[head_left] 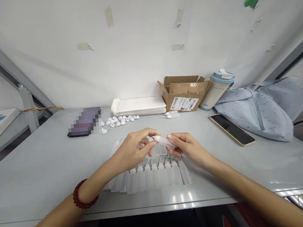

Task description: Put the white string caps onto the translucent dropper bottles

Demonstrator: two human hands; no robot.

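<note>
A small translucent squeeze bottle (165, 141) is held tilted above the table between my two hands. My right hand (183, 144) grips its body, fingers closed around the lower end. At the white tip, the thumb and fingers of my left hand (138, 146) pinch the neck end; whether a separate cap is between them I cannot make out. Under my hands lies a row of several similar bottles (155, 178) side by side, thin tubes curving from their tops. A second group behind them is partly hidden by my hands. Loose white caps (119, 121) are scattered farther back.
Along the wall stand a stack of white trays (140, 105), an open cardboard box (184, 94) and a tumbler (216, 89). Two bottles (172, 115) lie before the box. One phone (231, 129) and a cloth bag (256, 108) are right; a pixelated phone (84, 122) is left.
</note>
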